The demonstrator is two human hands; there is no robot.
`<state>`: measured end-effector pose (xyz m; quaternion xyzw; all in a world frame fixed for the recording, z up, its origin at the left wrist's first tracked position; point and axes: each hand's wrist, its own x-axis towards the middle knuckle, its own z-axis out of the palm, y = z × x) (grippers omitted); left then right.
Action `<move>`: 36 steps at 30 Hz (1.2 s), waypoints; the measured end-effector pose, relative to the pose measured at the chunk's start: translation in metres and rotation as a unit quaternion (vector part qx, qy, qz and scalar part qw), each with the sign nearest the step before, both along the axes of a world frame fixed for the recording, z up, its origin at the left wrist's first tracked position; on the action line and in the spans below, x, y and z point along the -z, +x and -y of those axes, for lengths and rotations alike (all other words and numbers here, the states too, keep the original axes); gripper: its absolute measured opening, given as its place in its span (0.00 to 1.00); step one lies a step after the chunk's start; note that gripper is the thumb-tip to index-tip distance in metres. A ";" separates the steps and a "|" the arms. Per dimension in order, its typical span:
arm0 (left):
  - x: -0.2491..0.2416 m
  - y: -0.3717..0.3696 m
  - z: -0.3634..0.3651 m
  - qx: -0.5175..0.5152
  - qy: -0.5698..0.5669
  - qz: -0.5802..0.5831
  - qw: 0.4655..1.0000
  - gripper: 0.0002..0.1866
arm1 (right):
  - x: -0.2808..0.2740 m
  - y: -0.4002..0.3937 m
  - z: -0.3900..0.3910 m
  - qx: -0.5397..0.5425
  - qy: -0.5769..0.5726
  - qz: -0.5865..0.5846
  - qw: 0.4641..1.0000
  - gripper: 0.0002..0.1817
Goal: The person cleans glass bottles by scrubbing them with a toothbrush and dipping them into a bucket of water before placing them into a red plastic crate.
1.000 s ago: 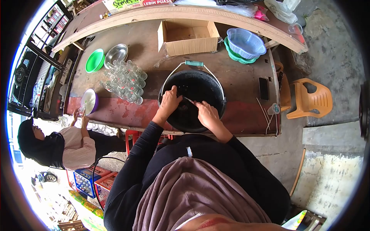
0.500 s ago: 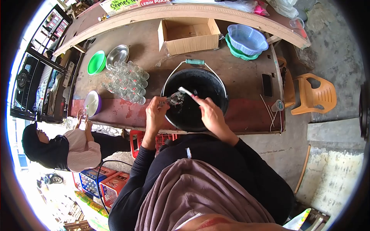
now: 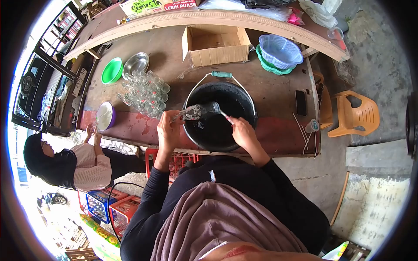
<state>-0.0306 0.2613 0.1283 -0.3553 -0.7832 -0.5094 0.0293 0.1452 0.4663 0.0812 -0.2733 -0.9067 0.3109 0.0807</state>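
My left hand is closed around one end of a clear glass bottle with printed lettering, tilted sideways over the black bucket. My right hand grips a thin toothbrush with a pinkish handle. Its head is at the bottle's wide end; whether the bristles touch the glass is hard to make out. The bucket has a wire handle with a green grip, and its dark inside shows some pale patches, perhaps suds.
Several glass bottles lie stacked left of the bucket, near a green bowl and a metal bowl. A cardboard box, blue basin and phone lie beyond. Another person works at a purple bowl.
My left hand has moved slightly left and turned the bottle, so its wide end now points right. The toothbrush head has shifted from the bottle's side to that end.
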 end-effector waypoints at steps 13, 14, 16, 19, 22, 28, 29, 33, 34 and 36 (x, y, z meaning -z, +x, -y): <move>0.034 -0.021 -0.075 0.084 -0.030 0.003 0.996 0.20 | -0.042 0.001 -0.008 0.028 0.125 -0.118 0.985 0.17; 0.039 -0.021 -0.079 0.104 -0.042 0.005 0.994 0.20 | -0.049 0.001 -0.005 0.039 0.123 -0.133 0.983 0.16; 0.044 -0.020 -0.088 0.132 -0.082 0.020 0.988 0.20 | -0.058 0.005 -0.006 0.014 0.131 -0.124 0.983 0.15; 0.048 -0.015 -0.099 0.157 -0.121 0.016 0.980 0.19 | -0.065 0.008 -0.019 -0.004 0.186 -0.120 0.975 0.13; 0.053 -0.007 -0.109 0.181 -0.119 -0.012 0.976 0.19 | -0.080 0.010 -0.037 -0.078 0.275 -0.138 0.948 0.10; 0.055 0.014 -0.120 0.233 -0.149 0.016 0.961 0.17 | -0.068 -0.027 -0.058 -0.238 0.327 -0.144 0.903 0.06; 0.056 0.017 -0.122 0.236 -0.152 -0.019 0.960 0.17 | -0.065 -0.041 -0.065 -0.281 0.306 -0.073 0.907 0.06; 0.061 0.019 -0.128 0.228 -0.093 -0.072 0.966 0.18 | -0.088 -0.078 -0.072 -0.269 0.233 0.082 0.931 0.04; 0.053 0.018 -0.128 0.214 -0.082 -0.022 0.973 0.18 | -0.104 -0.078 -0.070 -0.227 0.210 0.084 0.947 0.04; 0.043 0.012 -0.128 0.213 -0.109 0.001 0.971 0.18 | -0.084 -0.087 -0.071 -0.224 0.195 0.073 0.952 0.05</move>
